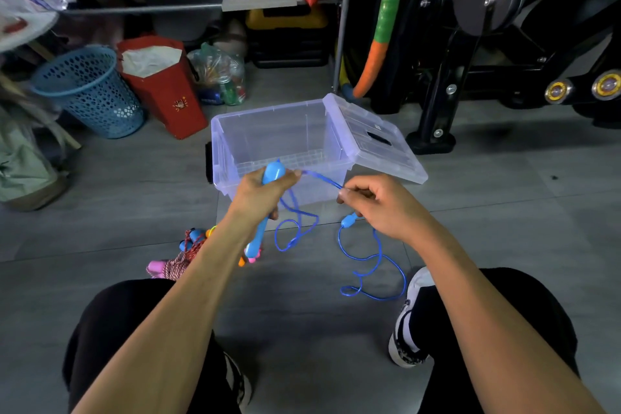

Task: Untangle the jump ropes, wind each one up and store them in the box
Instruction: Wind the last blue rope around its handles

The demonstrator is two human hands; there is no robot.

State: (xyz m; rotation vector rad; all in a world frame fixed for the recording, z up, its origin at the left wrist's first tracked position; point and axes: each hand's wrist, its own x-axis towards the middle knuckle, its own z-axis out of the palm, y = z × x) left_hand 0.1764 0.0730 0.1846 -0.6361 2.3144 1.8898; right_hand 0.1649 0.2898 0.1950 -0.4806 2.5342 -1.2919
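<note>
Grey floor tiles are carrying an open clear box, its lid leaning at the right. Left hand is gripping a blue handle just before the box — right hand is pinching the blue rope, which is trailing in loops onto the floor. Another rope bundle is lying under the left forearm.

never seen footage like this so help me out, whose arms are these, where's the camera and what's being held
There is no robot: a person sits on the floor with a camera on their head, looking down at their own arms. The left hand grips a blue handle of a blue jump rope. The right hand pinches its cord, the rest looping on the floor. Ahead stands a clear plastic box, its lid off and leaning against it. More ropes lie tangled below the left arm.
</note>
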